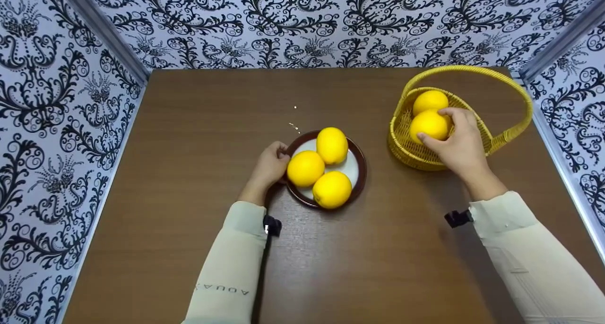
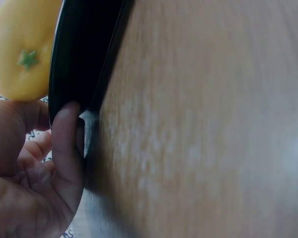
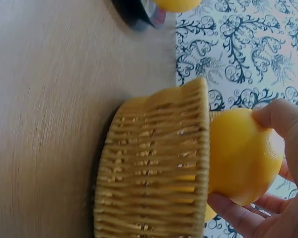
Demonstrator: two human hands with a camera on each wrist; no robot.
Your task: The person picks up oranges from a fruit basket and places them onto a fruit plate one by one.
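My right hand (image 1: 461, 140) grips a yellow lemon (image 1: 429, 125) between thumb and fingers, at the mouth of a yellow wicker basket (image 1: 411, 159). In the right wrist view the held lemon (image 3: 244, 156) shows above the woven rim. Another lemon (image 1: 431, 101) sits inside the basket, behind the held one. With thumb and fingers, my left hand (image 1: 272, 166) pinches the left edge of a plate (image 1: 362, 170) with a dark brown rim and white middle. On this plate rest three lemons (image 1: 332, 190), one showing a green star-shaped stem end in the left wrist view.
The basket's tall arched handle (image 1: 472, 70) rises over its right side. Both stand on a brown wooden table (image 1: 203, 125), the plate left of the basket. Small pale specks lie just behind the plate. Patterned black-and-white walls (image 1: 302, 26) enclose the back and sides.
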